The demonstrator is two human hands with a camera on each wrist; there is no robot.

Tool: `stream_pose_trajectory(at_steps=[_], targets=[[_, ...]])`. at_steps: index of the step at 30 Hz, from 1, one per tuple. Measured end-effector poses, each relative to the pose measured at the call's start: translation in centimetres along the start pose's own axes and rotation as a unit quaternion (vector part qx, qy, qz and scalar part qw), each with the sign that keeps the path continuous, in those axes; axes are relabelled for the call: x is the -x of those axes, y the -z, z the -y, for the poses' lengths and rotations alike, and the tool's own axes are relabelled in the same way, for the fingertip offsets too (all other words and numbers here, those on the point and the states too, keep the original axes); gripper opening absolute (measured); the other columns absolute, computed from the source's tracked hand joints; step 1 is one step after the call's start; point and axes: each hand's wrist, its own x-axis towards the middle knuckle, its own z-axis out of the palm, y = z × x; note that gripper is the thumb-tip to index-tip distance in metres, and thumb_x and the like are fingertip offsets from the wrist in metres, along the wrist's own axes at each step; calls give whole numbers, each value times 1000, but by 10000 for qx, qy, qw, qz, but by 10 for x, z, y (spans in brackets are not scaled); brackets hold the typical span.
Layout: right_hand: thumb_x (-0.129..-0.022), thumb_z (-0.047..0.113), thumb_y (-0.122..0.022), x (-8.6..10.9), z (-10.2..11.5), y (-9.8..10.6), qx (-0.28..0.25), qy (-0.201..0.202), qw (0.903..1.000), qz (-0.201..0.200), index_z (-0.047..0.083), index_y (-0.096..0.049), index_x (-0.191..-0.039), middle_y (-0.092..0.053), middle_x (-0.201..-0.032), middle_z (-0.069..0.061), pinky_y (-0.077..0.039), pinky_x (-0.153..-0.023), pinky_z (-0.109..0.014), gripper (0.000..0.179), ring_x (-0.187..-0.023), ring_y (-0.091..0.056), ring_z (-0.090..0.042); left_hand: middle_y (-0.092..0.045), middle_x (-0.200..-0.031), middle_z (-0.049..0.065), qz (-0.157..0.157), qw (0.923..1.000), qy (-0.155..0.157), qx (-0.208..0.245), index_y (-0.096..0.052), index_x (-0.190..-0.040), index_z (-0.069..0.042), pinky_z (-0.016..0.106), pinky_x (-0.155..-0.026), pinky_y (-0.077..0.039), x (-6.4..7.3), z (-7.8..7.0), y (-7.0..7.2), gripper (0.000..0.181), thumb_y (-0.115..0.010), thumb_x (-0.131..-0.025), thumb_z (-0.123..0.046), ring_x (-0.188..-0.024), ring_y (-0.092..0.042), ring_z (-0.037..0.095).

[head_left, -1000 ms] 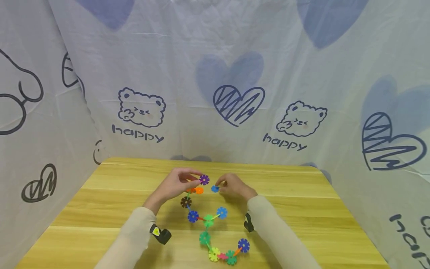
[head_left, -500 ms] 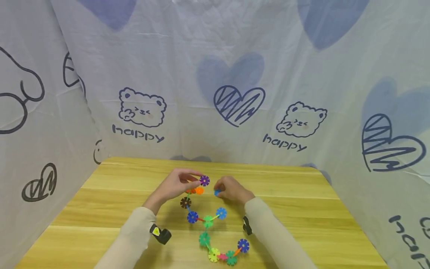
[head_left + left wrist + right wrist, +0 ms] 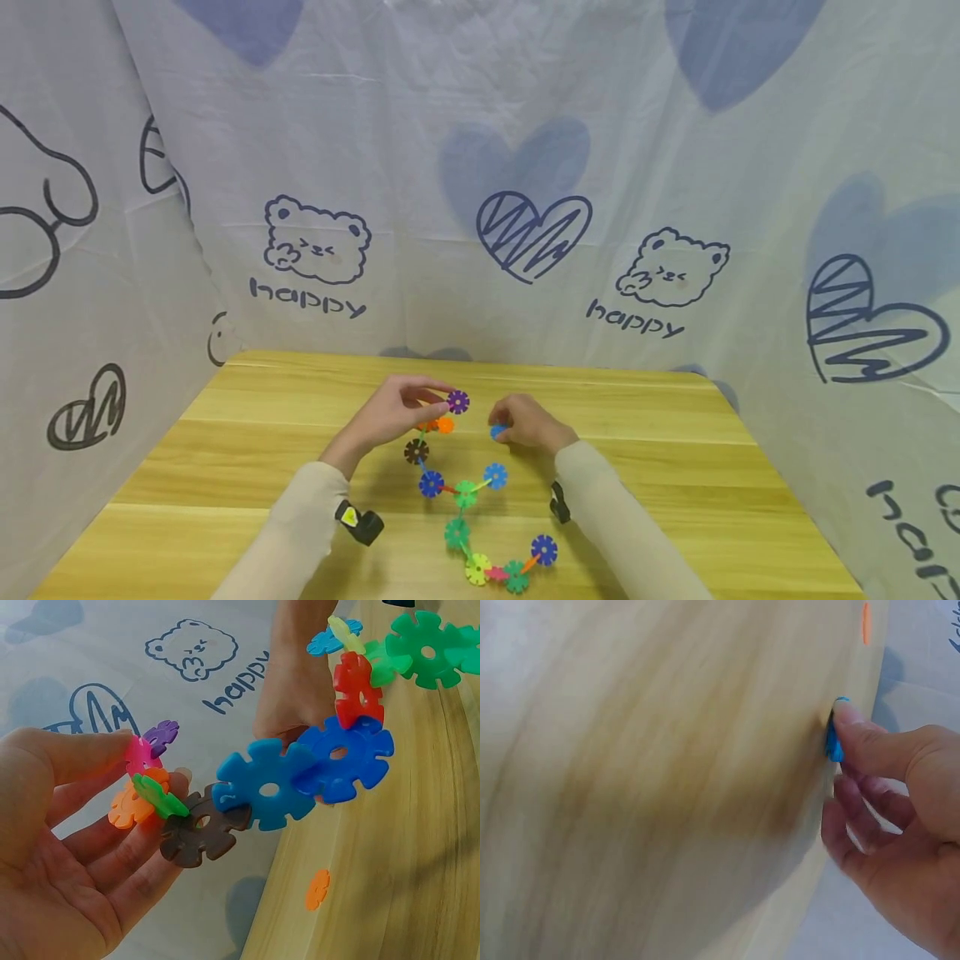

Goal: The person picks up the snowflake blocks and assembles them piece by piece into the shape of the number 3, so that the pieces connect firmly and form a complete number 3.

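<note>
My left hand (image 3: 393, 408) pinches a pink notched plastic disc (image 3: 141, 756) near one end of a linked chain. A purple disc (image 3: 458, 402) tips that end. Behind it in the left wrist view come orange (image 3: 129, 806), green (image 3: 159, 796), brown (image 3: 187, 844) and several blue and red discs. The chain curves down toward me, ending in a dark blue disc (image 3: 543, 550). To the right, my right hand (image 3: 522, 421) holds a separate blue disc (image 3: 834, 742) between thumb and finger, apart from the chain.
A loose orange disc (image 3: 318, 889) lies on the wooden table (image 3: 637, 517). White printed cloth (image 3: 420, 250) hangs behind the table and along both sides.
My right hand first drew back a little toward me, then shifted right with the blue disc. My left hand and the chain have hardly moved.
</note>
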Motion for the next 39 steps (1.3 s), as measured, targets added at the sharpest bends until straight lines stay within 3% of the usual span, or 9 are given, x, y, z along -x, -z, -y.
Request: stream_pose_trajectory(at_steps=[9, 14, 19, 23, 29, 35, 39], targets=[[-87, 4, -81, 7, -3, 9, 2, 25, 9999, -147, 8, -77, -91, -74, -90, -5, -57, -82, -35, 7, -83, -61, -14, -73, -123, 16, -49, 9999, 81, -49, -71, -129, -14, 34, -78, -62, -1, -3, -1, 35, -74, -97, -26, -97, -75, 33], [-89, 4, -78, 10, -1, 17, -255, -87, 9993, -259, 11, -78, -91, -71, -87, -2, -54, -77, -31, 8, -81, -59, -13, -73, -124, 16, -36, 9999, 81, -55, -71, -129, -14, 34, -79, -62, -1, -3, -1, 35, -73, -97, -26, -98, -75, 32], [-91, 5, -78, 11, 0, 28, -541, 174, 9973, -467, 9, -78, -94, -75, -89, -4, -56, -73, -25, 5, -78, -64, -9, -72, -126, 16, -33, 10000, 37, -37, -71, -129, -14, 33, -79, -62, -1, -3, -2, 34, -73, -97, -25, -96, -76, 26], [-92, 5, -76, 15, 12, 42, -901, 270, 9933, -672, 5, -78, -98, -78, -93, -9, -60, -72, -24, 7, -78, -69, -11, -71, -129, 16, -34, 10000, 7, 60, -71, -130, -13, 34, -81, -62, -1, -2, -3, 34, -72, -98, -24, -97, -76, 24], [-89, 8, -80, 27, 37, 57, -1127, 432, 9846, -1264, 6, -79, -95, -78, -91, -8, -61, -75, -24, 6, -79, -72, -12, -71, -127, 18, -34, 9998, -16, 197, -70, -130, -12, 36, -83, -63, -1, -4, -5, 34, -71, -99, -23, -98, -76, 30], [-86, 7, -82, 38, 54, 55, -1220, 988, 9747, -1591, 6, -81, -91, -80, -88, -9, -60, -68, -22, 5, -73, -73, -13, -72, -126, 20, -10, 9995, -91, 298, -70, -132, -11, 37, -85, -62, -3, -6, -7, 33, -69, -100, -22, -101, -75, 37], [-85, 2, -82, 43, 59, 51, -1267, 1179, 9692, -1753, 4, -80, -88, -79, -85, -10, -60, -66, -21, 4, -71, -73, -13, -72, -126, 20, -36, 9994, -91, 320, -70, -131, -11, 37, -84, -62, -3, -8, -10, 33, -69, -100, -22, -100, -76, 34]])
